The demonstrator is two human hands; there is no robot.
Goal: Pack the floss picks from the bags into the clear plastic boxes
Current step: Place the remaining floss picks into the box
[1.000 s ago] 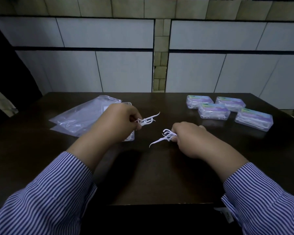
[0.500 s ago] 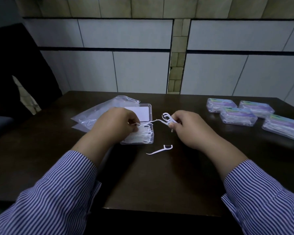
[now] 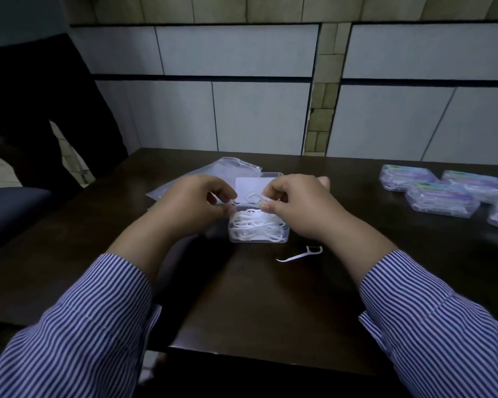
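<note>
An emptied bag (image 3: 213,175) lies flat on the bench (image 3: 256,297) at left. The left hand (image 3: 196,203) pinches floss picks (image 3: 253,198) with the right hand (image 3: 296,205) above the open clear box (image 3: 258,228), poised to drop them in. One stray pick (image 3: 301,255) lies beside it; closed boxes (image 3: 440,193) are parked right.

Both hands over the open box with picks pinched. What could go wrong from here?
1. The single white floss pick lying loose on the dark wooden table could get left out.
2. The open clear plastic box already looks heaped with white picks; the bunch that the left hand and right hand pinch may spill over its rim.
3. A pinch-only grip may drop another pick.
</note>
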